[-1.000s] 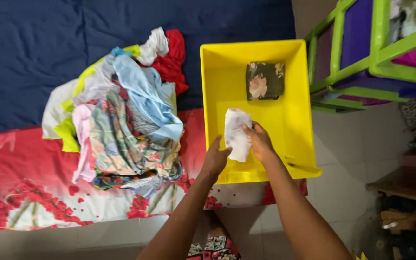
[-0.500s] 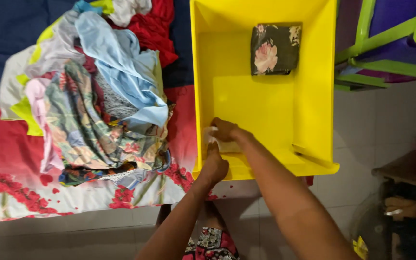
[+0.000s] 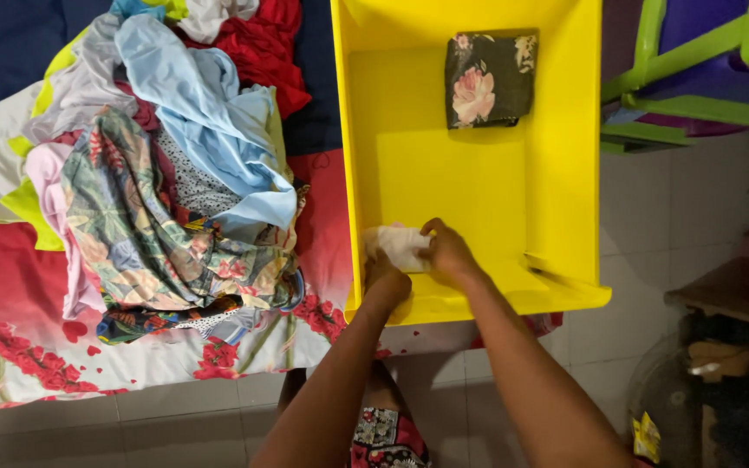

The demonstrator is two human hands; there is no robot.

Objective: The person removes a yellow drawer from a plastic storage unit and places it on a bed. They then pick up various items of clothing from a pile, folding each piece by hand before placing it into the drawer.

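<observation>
**Both hands on a small white cloth inside the yellow tub**

A person leans over a yellow tub (image 3: pixel 556 173) that sits on the edge of a bed. Both arms reach into the tub's near left corner. There the left hand (image 3: pixel 385 270) and the right hand (image 3: pixel 449 251) meet on a small white cloth (image 3: pixel 399 246), which lies low against the tub floor, close to the near wall. The right hand's fingers are curled together and pinch the cloth's right edge. The left hand sits just below the cloth with its fingers bent onto it; how tightly they close cannot be told from this angle.

Further back in the tub, well apart from the hands, lies a folded dark cloth (image 3: pixel 489 78) with a pink flower print.

To the left of the tub a heap of loose clothes (image 3: pixel 158 165) rests on the bedsheet (image 3: pixel 10 286), which is red with a flower pattern. A green frame (image 3: pixel 695 104) stands beside the tub on the right, over the tiled floor (image 3: pixel 652 225).
</observation>
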